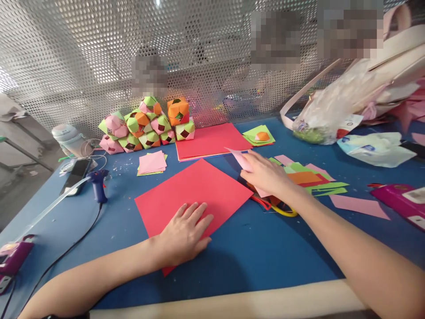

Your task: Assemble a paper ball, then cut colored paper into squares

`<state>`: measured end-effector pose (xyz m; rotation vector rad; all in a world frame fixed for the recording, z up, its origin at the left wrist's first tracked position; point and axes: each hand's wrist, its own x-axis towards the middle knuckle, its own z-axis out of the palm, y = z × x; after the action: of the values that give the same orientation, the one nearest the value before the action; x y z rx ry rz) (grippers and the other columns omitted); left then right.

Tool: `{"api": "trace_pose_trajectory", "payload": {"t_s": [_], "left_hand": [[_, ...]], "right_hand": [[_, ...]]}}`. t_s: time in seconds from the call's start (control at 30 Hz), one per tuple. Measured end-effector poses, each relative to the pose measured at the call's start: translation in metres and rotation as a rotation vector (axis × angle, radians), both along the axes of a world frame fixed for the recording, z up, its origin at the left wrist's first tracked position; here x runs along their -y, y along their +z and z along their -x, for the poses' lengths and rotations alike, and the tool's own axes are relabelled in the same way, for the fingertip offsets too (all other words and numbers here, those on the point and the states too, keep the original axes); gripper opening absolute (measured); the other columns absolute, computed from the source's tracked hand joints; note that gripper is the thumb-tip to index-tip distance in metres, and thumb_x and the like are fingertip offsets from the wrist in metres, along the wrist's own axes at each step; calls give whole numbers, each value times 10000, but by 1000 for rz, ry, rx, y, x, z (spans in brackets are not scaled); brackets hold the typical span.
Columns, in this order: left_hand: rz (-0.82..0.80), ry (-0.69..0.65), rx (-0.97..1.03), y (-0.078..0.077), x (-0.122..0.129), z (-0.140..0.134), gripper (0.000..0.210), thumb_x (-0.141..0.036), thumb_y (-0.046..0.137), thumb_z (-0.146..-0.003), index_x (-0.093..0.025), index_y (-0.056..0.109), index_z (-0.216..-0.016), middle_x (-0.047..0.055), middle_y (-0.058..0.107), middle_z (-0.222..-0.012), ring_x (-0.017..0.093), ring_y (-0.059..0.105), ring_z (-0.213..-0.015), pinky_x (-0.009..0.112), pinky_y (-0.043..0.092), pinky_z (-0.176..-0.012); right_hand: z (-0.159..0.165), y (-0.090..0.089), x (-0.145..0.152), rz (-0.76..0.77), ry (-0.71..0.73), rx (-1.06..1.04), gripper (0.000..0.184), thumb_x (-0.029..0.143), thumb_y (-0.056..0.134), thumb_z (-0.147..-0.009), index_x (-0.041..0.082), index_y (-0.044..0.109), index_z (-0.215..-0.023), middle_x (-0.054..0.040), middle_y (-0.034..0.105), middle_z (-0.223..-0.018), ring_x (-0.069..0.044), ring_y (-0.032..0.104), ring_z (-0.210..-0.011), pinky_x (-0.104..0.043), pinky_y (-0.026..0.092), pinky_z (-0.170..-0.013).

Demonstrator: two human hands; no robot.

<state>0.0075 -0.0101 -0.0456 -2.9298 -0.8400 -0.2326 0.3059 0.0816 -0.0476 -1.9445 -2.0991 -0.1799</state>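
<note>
Spanning the pale table edge [232,302] with both bare forearms [348,248], nearest of all to the camera. Resting the left hand [187,231] palm-down on a large red sheet [195,186], with fingers slightly apart and gripping nothing visible. Clamping a pink slip [241,160] in the right hand [264,173], tilting it upward just beyond the red sheet's right corner and hiding the thumb's exact place from view. Probably risking a crease in the slip through too tight a pinch. Bracing the red sheet under one palm only, so perhaps risking a slide through uneven pressure. Reaching close above a red loop [262,202] and a yellow loop [284,212], probably tool handles, just nearer the camera than the right hand, and so risking a snag through lowering the wrist. Working beside loose paper scraps [305,178] to the right of that hand, perhaps risking scattering them with a brush of the forearm. Passing the left forearm close to the dark cord [83,238] of a blue glue gun [98,186], left of that hand, possibly risking a tug through a leftward sweep. Facing stacked paper balls [133,125] beyond the left hand, likely risking a tumble through jolting the table.
</note>
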Motion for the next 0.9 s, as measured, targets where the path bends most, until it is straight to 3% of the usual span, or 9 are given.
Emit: {"api": "trace_pose_trajectory", "payload": {"t_s": [0.17,0.33,0.43,0.6,0.67,0.77,0.83,0.9], "left_hand": [[-41,-40,30,1,1,1,324,-296,475,-936,-98,587,-1167,204,576,-1328,335,595,-1185,516,513,-987],[-97,-101,51,0,1,4,196,-171,442,-908,-120,619,-842,157,678,-1076,286,647,-1077,437,535,-970],[-107,-137,41,-1,1,6,167,-145,460,-883,-126,609,-811,147,681,-1010,283,651,-1059,422,544,-960],[-128,-162,18,1,4,7,136,-141,482,-876,-117,597,-807,161,667,-998,300,649,-1047,436,553,-934],[-119,-159,7,4,5,7,139,-129,471,-879,-119,591,-809,162,663,-996,293,647,-1046,431,556,-923],[-88,-137,-10,9,5,8,150,-116,447,-879,-114,588,-828,175,655,-1010,284,649,-1030,405,580,-857],[-76,-122,-21,13,4,9,162,-111,430,-877,-111,586,-831,180,651,-1012,276,658,-991,387,594,-796],[-81,-119,-35,16,3,10,172,-111,419,-880,-115,583,-828,173,649,-994,265,663,-945,375,597,-750]], "right_hand": [[0,1,-18,-133,20,-18,517,243,449,-856,139,460,-1362,-190,385,-1510,-380,507,-1244,-526,454,-937],[-3,-11,-34,-147,37,-49,507,214,458,-845,118,488,-1342,-218,412,-1487,-395,523,-1226,-559,454,-927],[-6,-12,-40,-159,33,-83,505,242,460,-863,124,476,-1355,-213,396,-1501,-386,484,-1277,-557,432,-968],[-7,-2,-47,-157,5,-152,564,346,496,-880,74,461,-1373,-243,327,-1533,-449,282,-1407,-649,303,-1057],[-6,3,-40,-144,26,-193,540,356,490,-886,76,496,-1348,-233,370,-1514,-424,320,-1399,-628,317,-1069],[-3,11,-16,-68,145,-258,421,375,453,-912,160,612,-1238,-136,587,-1355,-300,538,-1261,-472,443,-1038],[0,17,3,20,233,-294,381,436,418,-939,232,676,-1132,-55,703,-1182,-229,666,-1070,-361,540,-911],[5,22,19,134,271,-312,395,494,411,-941,262,695,-1088,-22,744,-1069,-202,708,-934,-312,572,-786]]}}
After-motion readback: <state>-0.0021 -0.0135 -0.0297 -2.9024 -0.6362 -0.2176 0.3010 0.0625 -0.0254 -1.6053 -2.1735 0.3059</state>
